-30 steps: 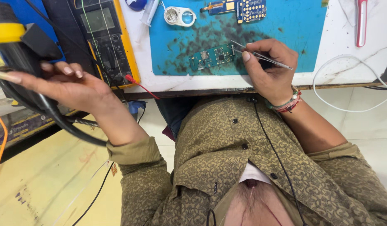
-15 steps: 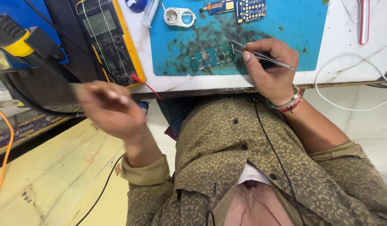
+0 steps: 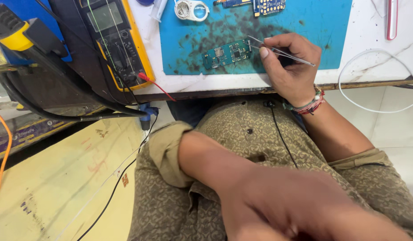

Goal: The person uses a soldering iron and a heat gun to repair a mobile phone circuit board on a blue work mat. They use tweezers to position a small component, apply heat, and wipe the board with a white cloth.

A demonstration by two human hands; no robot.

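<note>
Right hand (image 3: 292, 71), grip pinching tweezers (image 3: 282, 51) at green circuit board (image 3: 227, 53); left hand (image 3: 304, 209) blurred, grip unclear

Even, bright daylight-like lighting as I see it, soft short shadows under the right hand (image 3: 289, 67) on the teal work mat (image 3: 336, 27), mild glare on white tabletop (image 3: 371, 49), left hand (image 3: 300, 205) motion-blurred and out of focus close to lens, wide-angle stretching at edges.

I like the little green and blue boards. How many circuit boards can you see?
2. A green board lies on the blue mat, with the tweezers in the right hand touching its end. A blue board sits at the mat's top edge, partly cut off; others may be hidden.
</note>
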